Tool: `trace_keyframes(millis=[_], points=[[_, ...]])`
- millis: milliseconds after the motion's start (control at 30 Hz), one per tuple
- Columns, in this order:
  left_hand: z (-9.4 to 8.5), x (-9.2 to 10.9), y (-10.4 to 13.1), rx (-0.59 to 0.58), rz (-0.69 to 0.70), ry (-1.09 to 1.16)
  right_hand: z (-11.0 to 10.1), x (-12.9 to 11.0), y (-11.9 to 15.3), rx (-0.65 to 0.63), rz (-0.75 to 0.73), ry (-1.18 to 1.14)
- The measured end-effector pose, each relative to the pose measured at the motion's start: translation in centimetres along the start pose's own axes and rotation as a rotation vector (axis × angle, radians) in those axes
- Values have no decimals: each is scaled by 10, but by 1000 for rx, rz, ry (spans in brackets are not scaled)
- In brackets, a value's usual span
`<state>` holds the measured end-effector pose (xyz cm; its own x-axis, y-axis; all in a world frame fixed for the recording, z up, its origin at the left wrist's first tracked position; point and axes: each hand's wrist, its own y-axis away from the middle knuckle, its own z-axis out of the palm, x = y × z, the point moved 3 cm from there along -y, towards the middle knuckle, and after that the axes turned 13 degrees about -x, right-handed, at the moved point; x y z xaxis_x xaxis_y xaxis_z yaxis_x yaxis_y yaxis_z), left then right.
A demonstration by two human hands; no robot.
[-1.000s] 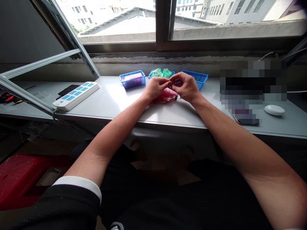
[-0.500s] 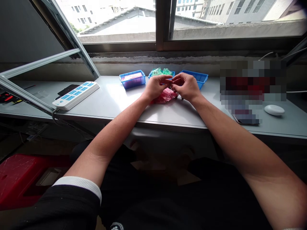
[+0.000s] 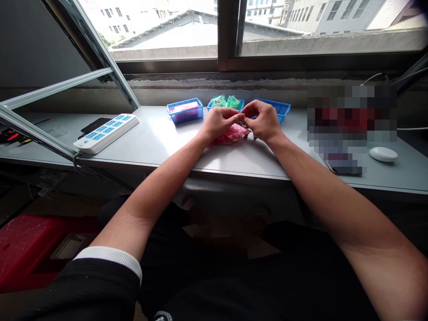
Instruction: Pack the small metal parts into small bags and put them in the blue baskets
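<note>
My left hand and my right hand meet at their fingertips above the table, both pinched closed. Whatever is between the fingers is too small to make out. Below them lies a crumpled pink plastic bag, partly covered by my left hand. Small dark metallic pieces show beside the bag, under my right hand. Just behind the hands stands a blue basket with green plastic packets. Another blue basket is partly hidden by my right hand.
A blue basket with pink contents stands left of the hands. Farther left are a white power strip, a dark phone-like object and a metal frame. A white mouse and a blurred-out area are at the right.
The fingertips of both hands have shifted slightly; the left index finger is more bent and the pinch sits a little lower. The baskets and bag have stayed in place.
</note>
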<state>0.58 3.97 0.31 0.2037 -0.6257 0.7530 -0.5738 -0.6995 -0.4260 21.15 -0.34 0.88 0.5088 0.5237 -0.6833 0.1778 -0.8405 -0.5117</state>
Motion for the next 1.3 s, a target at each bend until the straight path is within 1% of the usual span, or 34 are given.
trace_keyframes(millis=[100, 200, 333, 467, 567, 700, 867, 1000, 1167, 1300], points=[[1, 5, 1, -10, -40, 31, 2, -6, 2, -41, -4, -12], [1, 6, 0, 24, -63, 50, 1, -8, 3, -31, 12, -16], [0, 4, -1, 34, -50, 45, -2, -2, 1, 9, 24, 4], [-1, -2, -2, 41, -44, 11, -1, 3, -1, 0, 47, 2], [-1, -5, -2, 52, -34, -22, 0, 2, 0, -20, 30, 1], [0, -4, -1, 68, -22, -53, 1, 1, 0, -19, 25, 15], [1, -1, -1, 65, 11, -13, 0, 2, 0, -12, 46, -19], [0, 1, -1, 87, 0, -41, 0, 2, 0, -4, 29, -3], [0, 1, 1, 28, -17, -52, 0, 1, 0, 20, 8, -4], [-1, -1, 1, 0, -29, -13, 1, -5, 2, -33, -22, -6]])
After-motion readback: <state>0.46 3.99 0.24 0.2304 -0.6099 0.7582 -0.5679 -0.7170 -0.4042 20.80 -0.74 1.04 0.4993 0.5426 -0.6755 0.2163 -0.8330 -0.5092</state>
